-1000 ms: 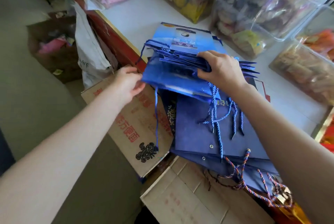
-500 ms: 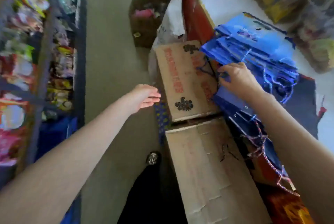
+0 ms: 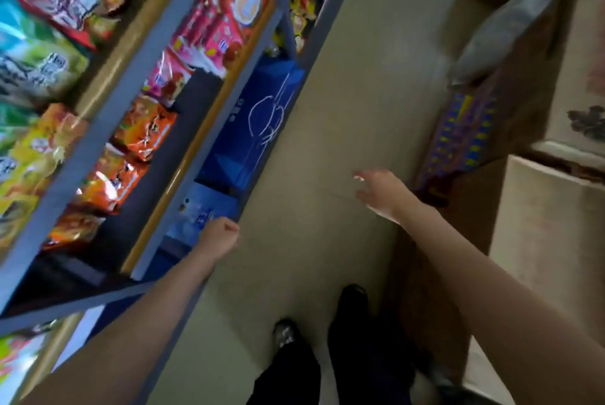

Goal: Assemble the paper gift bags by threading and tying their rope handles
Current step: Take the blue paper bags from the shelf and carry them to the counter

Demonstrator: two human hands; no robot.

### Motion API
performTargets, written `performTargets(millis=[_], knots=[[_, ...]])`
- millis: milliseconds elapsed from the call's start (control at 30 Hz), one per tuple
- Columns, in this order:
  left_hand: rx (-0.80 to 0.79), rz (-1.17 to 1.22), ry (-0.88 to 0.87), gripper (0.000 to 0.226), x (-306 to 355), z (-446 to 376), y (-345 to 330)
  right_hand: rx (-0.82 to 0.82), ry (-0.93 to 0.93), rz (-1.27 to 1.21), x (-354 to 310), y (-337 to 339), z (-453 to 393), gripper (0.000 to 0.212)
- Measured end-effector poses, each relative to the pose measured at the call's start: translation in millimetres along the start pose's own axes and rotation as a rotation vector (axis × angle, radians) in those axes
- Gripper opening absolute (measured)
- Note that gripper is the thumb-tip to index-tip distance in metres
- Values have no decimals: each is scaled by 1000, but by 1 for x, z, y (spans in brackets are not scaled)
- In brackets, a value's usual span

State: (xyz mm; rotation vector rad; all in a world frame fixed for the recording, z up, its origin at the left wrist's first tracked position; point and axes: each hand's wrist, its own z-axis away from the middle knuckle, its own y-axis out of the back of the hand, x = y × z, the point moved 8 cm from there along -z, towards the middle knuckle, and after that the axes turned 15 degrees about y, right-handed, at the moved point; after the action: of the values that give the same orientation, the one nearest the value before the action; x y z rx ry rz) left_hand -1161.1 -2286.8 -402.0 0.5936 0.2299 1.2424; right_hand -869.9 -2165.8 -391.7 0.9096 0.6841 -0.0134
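A dark blue paper gift bag [image 3: 262, 116] with white rope handles stands on the lowest shelf at the left. A lighter blue bag [image 3: 203, 213] stands just in front of it. My left hand [image 3: 218, 237] is at the shelf's edge beside the lighter bag, fingers curled into a fist, with nothing visible inside it. Over the bare floor in the aisle, my right hand [image 3: 379, 190] hangs with fingers spread and holds nothing. The stack of bags on the counter is out of view. The picture is blurred.
A grey metal shelf rack [image 3: 209, 54] full of bright snack packets [image 3: 229, 12] fills the left side. Cardboard boxes [image 3: 550, 241] line the right. A beige floor aisle [image 3: 343, 93] runs between them. My feet in dark shoes [image 3: 350, 300] stand at the bottom.
The view has swung left from the counter to the shelf rack. My right hand has let go of the stack of blue bags. My left hand has moved to the low shelf.
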Motion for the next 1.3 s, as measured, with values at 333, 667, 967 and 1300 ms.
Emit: performTargets(millis=[333, 667, 967, 1300], knots=[[172, -315, -20, 28, -123, -148, 19, -139, 143, -123, -64, -199, -132, 47], [370, -473, -84, 57, -168, -374, -60, -176, 690, 148, -68, -399, -303, 52], [628, -483, -274, 35, -159, -445, -38, -31, 822, 114, -50, -445, -364, 61], [328, 335, -230, 14, -179, -389, 40, 74, 471, -1116, -108, -439, -355, 54]])
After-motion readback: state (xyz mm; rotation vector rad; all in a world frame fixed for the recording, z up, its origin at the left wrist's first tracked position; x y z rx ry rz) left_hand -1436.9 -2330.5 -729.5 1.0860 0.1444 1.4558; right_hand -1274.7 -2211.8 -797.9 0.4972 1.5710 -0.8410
